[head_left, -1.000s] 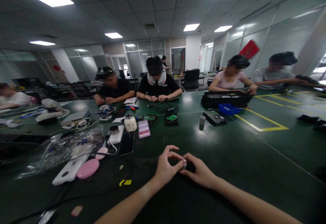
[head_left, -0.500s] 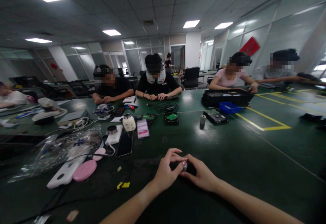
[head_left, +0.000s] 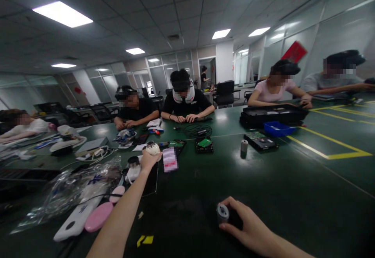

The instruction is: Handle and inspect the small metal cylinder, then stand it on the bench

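My right hand (head_left: 244, 217) rests at the table's near side, thumb and fingers closed around a small silver metal cylinder (head_left: 223, 213). The cylinder stands upright and shows small dark marks on its top face; it looks like a small motor. Stretched far forward, my left hand (head_left: 150, 159) curls round a cream-white rounded thing (head_left: 154, 148) with a dark, mottled top. Its kind is unclear, and my hand hides its lower part. Just right of it lies a pink-and-white packet (head_left: 170, 159). A dark phone-like slab (head_left: 151, 180) lies under my left wrist.
A second silver cylinder (head_left: 244, 148) stands near an open hard drive (head_left: 260, 140). A blue tray (head_left: 278, 129) sits before a black case (head_left: 272, 115). A clear plastic bag (head_left: 67, 187), white power bank (head_left: 72, 221) and pink disc (head_left: 99, 216) lie left. Co-workers sit across the table.
My left hand has left the silver cylinder and reached forward and left to the cream-white thing. My right hand keeps the cylinder, now lower in view. The head view has shifted.
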A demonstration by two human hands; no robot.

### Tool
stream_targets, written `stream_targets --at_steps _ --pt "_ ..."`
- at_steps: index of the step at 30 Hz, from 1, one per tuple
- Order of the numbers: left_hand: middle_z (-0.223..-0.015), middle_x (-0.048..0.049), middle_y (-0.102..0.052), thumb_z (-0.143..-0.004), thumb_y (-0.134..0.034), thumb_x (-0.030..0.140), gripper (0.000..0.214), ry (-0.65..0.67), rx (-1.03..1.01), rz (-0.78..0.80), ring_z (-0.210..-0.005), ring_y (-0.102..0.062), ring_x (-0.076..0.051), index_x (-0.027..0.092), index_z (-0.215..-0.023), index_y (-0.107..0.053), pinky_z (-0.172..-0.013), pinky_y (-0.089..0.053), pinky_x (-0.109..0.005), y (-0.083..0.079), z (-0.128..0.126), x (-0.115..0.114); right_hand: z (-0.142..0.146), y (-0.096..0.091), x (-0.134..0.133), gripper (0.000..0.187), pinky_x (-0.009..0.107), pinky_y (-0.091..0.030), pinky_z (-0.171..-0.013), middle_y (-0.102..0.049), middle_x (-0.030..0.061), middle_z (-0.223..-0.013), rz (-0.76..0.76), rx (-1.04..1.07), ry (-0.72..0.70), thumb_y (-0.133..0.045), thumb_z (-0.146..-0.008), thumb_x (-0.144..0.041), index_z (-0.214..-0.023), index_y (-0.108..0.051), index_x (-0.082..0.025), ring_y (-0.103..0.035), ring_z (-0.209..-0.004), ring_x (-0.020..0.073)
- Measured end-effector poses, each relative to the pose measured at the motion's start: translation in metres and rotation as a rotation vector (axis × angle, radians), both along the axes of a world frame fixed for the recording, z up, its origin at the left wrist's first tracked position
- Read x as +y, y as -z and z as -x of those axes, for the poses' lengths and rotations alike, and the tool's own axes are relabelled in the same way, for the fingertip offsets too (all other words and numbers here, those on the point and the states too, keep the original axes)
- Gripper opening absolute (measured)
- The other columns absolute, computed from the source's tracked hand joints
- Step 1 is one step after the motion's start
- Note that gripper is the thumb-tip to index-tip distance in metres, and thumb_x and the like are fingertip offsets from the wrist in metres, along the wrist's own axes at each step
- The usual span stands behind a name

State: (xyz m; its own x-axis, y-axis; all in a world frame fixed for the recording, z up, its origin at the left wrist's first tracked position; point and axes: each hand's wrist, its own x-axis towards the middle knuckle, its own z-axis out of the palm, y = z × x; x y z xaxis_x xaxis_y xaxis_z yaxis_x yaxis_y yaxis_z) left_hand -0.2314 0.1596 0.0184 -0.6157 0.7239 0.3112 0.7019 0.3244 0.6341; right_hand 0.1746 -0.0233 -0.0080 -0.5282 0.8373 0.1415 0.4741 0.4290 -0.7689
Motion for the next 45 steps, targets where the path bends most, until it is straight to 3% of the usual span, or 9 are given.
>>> stream_targets --at_steps 5,10,15,18,21,24,29,40,45 --pt "-0.113 -0.0208 -0.065 -0.059 -0.077 0.056 0.080 -0.026 0.002 -0.009 -0.105 -0.063 -0.039 0.014 -0.118 -0.043 -0.084 -0.050 -0.043 0.018 0.006 0.010 -0.001 -0.002 0.001 0.030 0.034 -0.044 -0.088 -0.064 0.0033 -0.108 0.014 0.000 0.000 -0.066 -0.082 -0.034 -0.109 -0.057 -0.024 -0.059 -0.099 0.0211" --pt "-0.112 -0.0195 -0.064 -0.059 -0.078 0.054 0.078 -0.019 0.019 -0.050 -0.104 -0.063 -0.038 0.012 -0.117 -0.045 -0.085 -0.050 -0.044 0.014 0.007 0.006 -0.002 -0.004 0.001 0.031 0.034 -0.045 -0.088 -0.064 0.0034 -0.106 0.006 0.007 -0.009 -0.067 -0.082 -0.035 -0.109 -0.057 -0.023 -0.059 -0.098 0.0208" --pt "-0.145 -0.0223 -0.032 -0.069 -0.074 0.045 0.092 0.007 0.140 -0.283 -0.137 -0.029 -0.033 0.010 -0.137 -0.024 -0.110 -0.029 -0.043 -0.006 -0.049 -0.033 -0.003 0.000 0.004 0.033 0.034 -0.046 -0.085 -0.064 0.0035 -0.107 0.005 0.021 -0.007 -0.067 -0.081 -0.037 -0.109 -0.057 -0.025 -0.060 -0.097 0.0217" --pt "-0.129 -0.0134 -0.052 -0.080 -0.067 0.042 0.060 0.489 0.164 -0.461 -0.122 -0.048 -0.028 0.017 -0.128 -0.042 -0.103 -0.037 -0.040 -0.014 -0.114 -0.093 -0.003 0.002 0.004 0.034 0.034 -0.047 -0.083 -0.065 0.0037 -0.105 -0.023 0.030 -0.022 -0.069 -0.080 -0.037 -0.109 -0.057 -0.024 -0.060 -0.094 0.0219" --pt "-0.118 -0.0050 -0.063 -0.079 -0.069 0.046 0.043 1.047 0.130 -0.125 -0.112 -0.054 -0.027 0.027 -0.116 -0.059 -0.096 -0.041 -0.040 -0.020 -0.172 -0.158 -0.003 0.003 0.004 0.032 0.033 -0.047 -0.081 -0.065 0.0041 -0.102 -0.064 0.048 -0.028 -0.068 -0.080 -0.036 -0.107 -0.057 -0.022 -0.060 -0.091 0.0212" --pt "-0.108 -0.0013 -0.070 -0.078 -0.072 0.043 0.035 1.243 0.053 0.050 -0.103 -0.059 -0.025 0.029 -0.109 -0.065 -0.091 -0.041 -0.037 -0.023 -0.201 -0.193 -0.003 0.004 0.004 0.029 0.032 -0.047 -0.077 -0.065 0.0042 -0.097 -0.089 0.055 -0.040 -0.065 -0.083 -0.036 -0.104 -0.056 -0.021 -0.060 -0.085 0.0196" --pt "-0.091 0.0016 -0.075 -0.081 -0.070 0.036 0.017 1.162 -0.058 0.073 -0.086 -0.065 -0.021 0.029 -0.096 -0.073 -0.082 -0.042 -0.033 -0.019 -0.209 -0.186 -0.003 0.005 0.004 0.028 0.030 -0.046 -0.074 -0.064 0.0024 -0.094 -0.108 0.036 -0.038 -0.069 -0.080 -0.035 -0.100 -0.055 -0.021 -0.059 -0.085 0.0189" --pt "-0.090 0.0012 -0.075 -0.084 -0.068 0.030 0.007 1.108 -0.051 -0.116 -0.090 -0.065 -0.021 0.027 -0.086 -0.073 -0.087 -0.041 -0.036 -0.018 -0.207 -0.173 -0.002 0.005 0.005 0.027 0.032 -0.046 -0.078 -0.065 0.0030 -0.096 -0.094 0.038 -0.022 -0.067 -0.082 -0.034 -0.103 -0.055 -0.022 -0.060 -0.086 0.0202" --pt "-0.087 -0.0008 -0.074 -0.081 -0.071 0.031 0.006 0.948 -0.011 -0.139 -0.092 -0.060 -0.023 0.028 -0.084 -0.076 -0.083 -0.043 -0.037 0.010 -0.188 -0.145 -0.002 0.004 0.024 0.027 0.033 -0.047 -0.081 -0.065 0.0033 -0.099 -0.077 0.031 0.026 -0.065 -0.084 -0.033 -0.107 -0.055 -0.022 -0.061 -0.089 0.0208"
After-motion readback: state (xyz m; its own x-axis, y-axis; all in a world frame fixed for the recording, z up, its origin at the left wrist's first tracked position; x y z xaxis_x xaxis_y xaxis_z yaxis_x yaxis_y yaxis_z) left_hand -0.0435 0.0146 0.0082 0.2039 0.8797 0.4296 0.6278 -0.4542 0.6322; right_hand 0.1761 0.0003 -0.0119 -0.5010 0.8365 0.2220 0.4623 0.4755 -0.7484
